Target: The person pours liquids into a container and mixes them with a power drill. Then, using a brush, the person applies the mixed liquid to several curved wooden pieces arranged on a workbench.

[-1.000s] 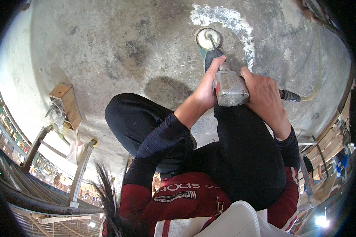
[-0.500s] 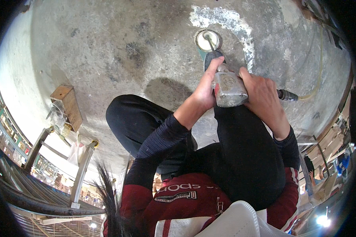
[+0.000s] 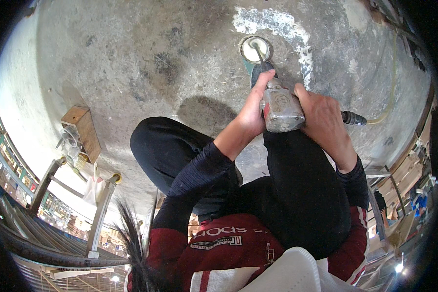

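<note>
An air drill [image 3: 283,112] with a worn silver-grey body is held between my two hands, in front of my raised right knee. My left hand [image 3: 252,108] closes round its front part, the thumb pointing toward the shaft. Its grip side is wrapped by my right hand [image 3: 323,113], the thumb at the back of the body. From the drill a thin rod [image 3: 259,53] reaches down into a round can [image 3: 242,48] of whitish liquid. The rod's lower end is hidden in the liquid. My fingers beneath the drill are mostly hidden.
A hose coupling [image 3: 354,118] and pale air hose [image 3: 389,109] run off right. White dried smears [image 3: 277,22] mark the concrete floor [image 3: 131,58] past the can. On the left stand a wooden box [image 3: 85,131], a metal frame [image 3: 101,214] and a hanging plastic bag [image 3: 93,190].
</note>
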Action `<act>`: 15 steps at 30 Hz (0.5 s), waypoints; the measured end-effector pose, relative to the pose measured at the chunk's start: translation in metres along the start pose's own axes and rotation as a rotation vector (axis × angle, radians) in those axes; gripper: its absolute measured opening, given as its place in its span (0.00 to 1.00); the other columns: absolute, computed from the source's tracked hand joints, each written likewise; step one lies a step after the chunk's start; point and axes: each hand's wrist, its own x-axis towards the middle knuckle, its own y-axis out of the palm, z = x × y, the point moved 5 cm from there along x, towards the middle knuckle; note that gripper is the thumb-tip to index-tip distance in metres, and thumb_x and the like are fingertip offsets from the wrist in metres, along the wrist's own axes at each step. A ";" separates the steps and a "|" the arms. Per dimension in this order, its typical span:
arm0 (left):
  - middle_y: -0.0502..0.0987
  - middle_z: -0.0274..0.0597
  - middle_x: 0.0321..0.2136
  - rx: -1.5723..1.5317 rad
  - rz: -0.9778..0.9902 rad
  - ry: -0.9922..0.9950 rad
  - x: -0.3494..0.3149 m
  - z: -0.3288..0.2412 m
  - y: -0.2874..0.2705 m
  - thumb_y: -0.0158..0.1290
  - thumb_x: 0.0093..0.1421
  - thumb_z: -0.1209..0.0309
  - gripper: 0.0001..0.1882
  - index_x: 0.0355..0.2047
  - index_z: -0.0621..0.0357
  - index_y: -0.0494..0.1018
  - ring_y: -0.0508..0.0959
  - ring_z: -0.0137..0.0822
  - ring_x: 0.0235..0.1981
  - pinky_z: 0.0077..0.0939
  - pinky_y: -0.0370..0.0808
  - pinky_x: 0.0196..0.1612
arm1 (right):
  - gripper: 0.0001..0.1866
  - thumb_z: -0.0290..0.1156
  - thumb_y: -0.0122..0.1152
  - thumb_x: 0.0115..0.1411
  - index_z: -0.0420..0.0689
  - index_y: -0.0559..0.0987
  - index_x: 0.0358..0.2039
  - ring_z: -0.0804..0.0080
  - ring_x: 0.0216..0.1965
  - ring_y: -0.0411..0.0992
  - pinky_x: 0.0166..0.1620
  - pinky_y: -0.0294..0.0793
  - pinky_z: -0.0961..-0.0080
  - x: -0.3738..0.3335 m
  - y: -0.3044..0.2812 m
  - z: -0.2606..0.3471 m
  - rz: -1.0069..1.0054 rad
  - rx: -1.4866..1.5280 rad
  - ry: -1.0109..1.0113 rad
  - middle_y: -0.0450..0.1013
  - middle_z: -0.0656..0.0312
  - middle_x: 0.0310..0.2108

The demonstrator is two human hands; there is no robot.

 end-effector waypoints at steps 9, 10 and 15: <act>0.77 0.46 0.38 -0.014 0.024 -0.001 -0.001 0.003 0.000 0.53 0.59 0.46 0.28 0.46 0.59 0.70 0.78 0.43 0.39 0.38 0.75 0.48 | 0.19 0.24 0.62 0.49 0.43 0.67 0.41 0.52 0.28 0.77 0.30 0.73 0.60 -0.002 -0.002 0.002 0.051 -0.023 -0.002 0.74 0.54 0.23; 0.77 0.46 0.38 -0.008 0.019 0.010 -0.002 0.002 0.001 0.53 0.59 0.46 0.28 0.45 0.59 0.70 0.78 0.42 0.39 0.38 0.75 0.47 | 0.19 0.24 0.62 0.49 0.43 0.67 0.41 0.52 0.27 0.77 0.30 0.73 0.60 -0.001 -0.002 0.002 0.042 -0.032 -0.002 0.74 0.54 0.23; 0.77 0.46 0.37 -0.006 0.014 0.010 0.003 0.002 -0.005 0.53 0.59 0.45 0.29 0.45 0.59 0.69 0.78 0.42 0.39 0.38 0.76 0.47 | 0.19 0.25 0.62 0.49 0.43 0.67 0.41 0.53 0.27 0.77 0.29 0.73 0.61 0.000 0.003 -0.001 0.014 -0.030 -0.005 0.74 0.54 0.22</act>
